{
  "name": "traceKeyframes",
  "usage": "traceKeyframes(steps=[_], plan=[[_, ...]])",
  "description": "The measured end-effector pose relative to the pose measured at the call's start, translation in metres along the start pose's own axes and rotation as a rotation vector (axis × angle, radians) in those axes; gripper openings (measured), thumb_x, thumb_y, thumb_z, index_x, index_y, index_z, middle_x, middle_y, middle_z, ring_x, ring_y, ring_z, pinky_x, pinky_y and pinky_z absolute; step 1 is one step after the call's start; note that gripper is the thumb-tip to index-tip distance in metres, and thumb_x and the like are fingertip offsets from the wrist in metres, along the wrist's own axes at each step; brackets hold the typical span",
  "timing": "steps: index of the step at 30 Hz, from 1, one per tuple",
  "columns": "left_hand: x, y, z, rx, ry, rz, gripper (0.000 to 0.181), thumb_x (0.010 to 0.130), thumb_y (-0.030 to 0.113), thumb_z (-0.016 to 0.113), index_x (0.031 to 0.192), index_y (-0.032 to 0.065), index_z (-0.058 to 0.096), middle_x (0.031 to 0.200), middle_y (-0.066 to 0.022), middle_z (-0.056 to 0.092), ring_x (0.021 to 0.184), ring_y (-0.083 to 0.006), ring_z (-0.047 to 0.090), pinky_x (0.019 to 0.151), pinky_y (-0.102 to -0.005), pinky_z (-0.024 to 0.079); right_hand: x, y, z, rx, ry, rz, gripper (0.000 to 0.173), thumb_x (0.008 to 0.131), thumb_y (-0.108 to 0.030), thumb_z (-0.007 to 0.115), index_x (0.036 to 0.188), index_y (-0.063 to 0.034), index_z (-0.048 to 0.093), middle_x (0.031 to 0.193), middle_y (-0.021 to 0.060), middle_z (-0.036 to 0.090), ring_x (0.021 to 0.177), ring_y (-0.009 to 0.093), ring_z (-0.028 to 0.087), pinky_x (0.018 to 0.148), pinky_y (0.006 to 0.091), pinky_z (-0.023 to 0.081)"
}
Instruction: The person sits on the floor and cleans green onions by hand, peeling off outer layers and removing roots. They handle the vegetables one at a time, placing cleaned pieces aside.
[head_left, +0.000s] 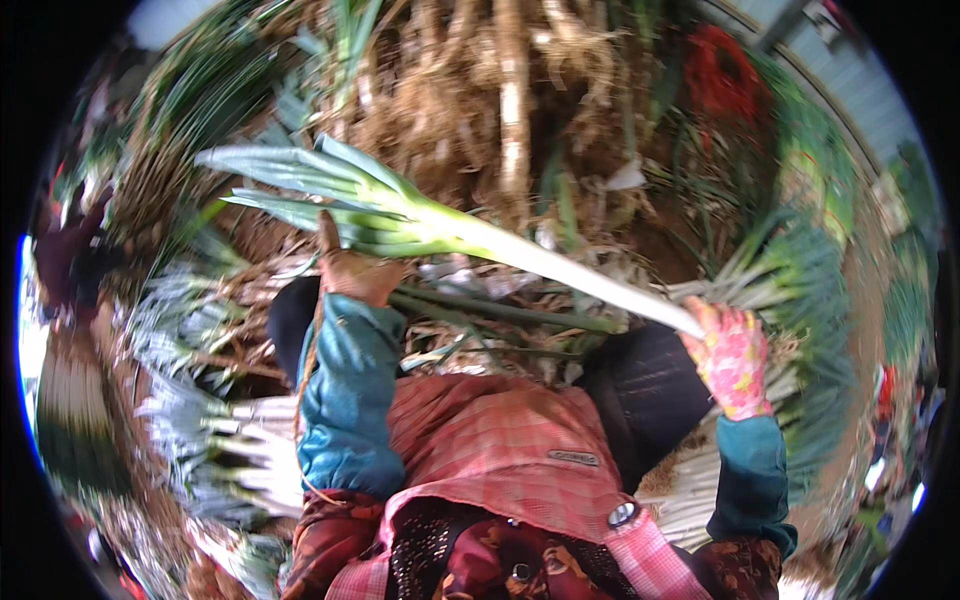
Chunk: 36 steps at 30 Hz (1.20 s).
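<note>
A long Welsh onion or leek (540, 259) with a white shaft and green leaves slants across in front of me. My right hand (729, 356), in a pink and yellow patterned glove, grips the white lower end. My left hand (364, 276) is at the leafy end, with a thumb or finger upright against the leaves. The leaves hide the other fingers, so I cannot see how they close. A thin cord or strip (306, 382) hangs along the left sleeve.
Uncleaned stalks with brown roots (457, 112) are heaped ahead. Trimmed stalks (259, 442) lie at left, and more green-topped bundles (806, 322) at right. Red netting (721, 75) lies at upper right. Loose leaves (517, 311) litter the ground near my knees. A person (75, 255) is at far left.
</note>
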<state>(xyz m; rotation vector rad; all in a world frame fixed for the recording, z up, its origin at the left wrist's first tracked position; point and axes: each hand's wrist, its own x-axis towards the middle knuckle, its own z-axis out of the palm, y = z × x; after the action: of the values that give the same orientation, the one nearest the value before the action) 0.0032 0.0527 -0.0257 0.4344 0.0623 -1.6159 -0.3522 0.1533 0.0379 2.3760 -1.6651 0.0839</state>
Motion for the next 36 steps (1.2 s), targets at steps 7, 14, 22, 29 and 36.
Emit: traceKeyframes(steps=[7, 14, 22, 29, 36], plan=[[-0.005, -0.093, 0.124, 0.821, -0.57, -0.139, 0.062, 0.072, 0.046, 0.051, 0.115, 0.0023, 0.04, 0.111, -0.0115, 0.047, 0.1, -0.0256, 0.046, 0.086, -0.0381, 0.034, -0.127, 0.108, 0.095, 0.289, 0.39, 0.924, 0.026, 0.073, -0.023, 0.059, 0.089, -0.0047, 0.052, 0.076, 0.0128, 0.056, 0.067, 0.027, 0.054, 0.059, 0.0329, 0.041], [0.005, -0.121, 0.13, 1.266, -0.788, -0.327, 0.049, 0.077, 0.035, 0.049, 0.108, -0.0032, 0.044, 0.1, -0.0132, 0.053, 0.091, -0.0206, 0.052, 0.081, -0.0312, 0.038, -0.166, 0.117, 0.169, 0.995, 0.423, 1.616, 0.033, 0.072, -0.028, 0.062, 0.088, -0.001, 0.055, 0.074, 0.0033, 0.056, 0.06, 0.011, 0.049, 0.055, 0.0246, 0.039], [0.036, -0.064, 0.062, 1.417, -0.437, -0.474, 0.041, 0.081, 0.033, 0.046, 0.103, -0.0013, 0.047, 0.093, -0.0104, 0.055, 0.084, -0.0178, 0.053, 0.076, -0.03, 0.041, -0.135, 0.168, 0.212, 0.93, -0.133, 1.607, 0.056, 0.069, -0.032, 0.06, 0.112, -0.0017, 0.043, 0.093, 0.0137, 0.054, 0.078, 0.023, 0.053, 0.06, 0.038, 0.043], [0.064, -0.035, 0.04, 1.193, -0.429, -0.49, 0.037, 0.081, 0.026, 0.049, 0.102, -0.0054, 0.048, 0.088, -0.0089, 0.056, 0.083, -0.017, 0.054, 0.076, -0.0269, 0.042, 0.057, 0.148, 0.126, 1.396, -0.047, 1.064, 0.035, 0.077, -0.029, 0.053, 0.106, -0.0107, 0.049, 0.094, 0.0054, 0.056, 0.08, 0.015, 0.053, 0.061, 0.026, 0.042], [0.066, -0.012, 0.044, 1.139, -0.365, -0.43, 0.032, 0.081, 0.021, 0.051, 0.1, -0.0048, 0.049, 0.09, -0.0097, 0.056, 0.081, -0.0158, 0.055, 0.073, -0.0277, 0.044, 0.269, 0.037, 0.022, 1.458, 0.224, 0.302, 0.03, 0.079, -0.019, 0.05, 0.102, -0.0005, 0.05, 0.084, 0.0064, 0.057, 0.069, 0.01, 0.052, 0.059, 0.0219, 0.042]])
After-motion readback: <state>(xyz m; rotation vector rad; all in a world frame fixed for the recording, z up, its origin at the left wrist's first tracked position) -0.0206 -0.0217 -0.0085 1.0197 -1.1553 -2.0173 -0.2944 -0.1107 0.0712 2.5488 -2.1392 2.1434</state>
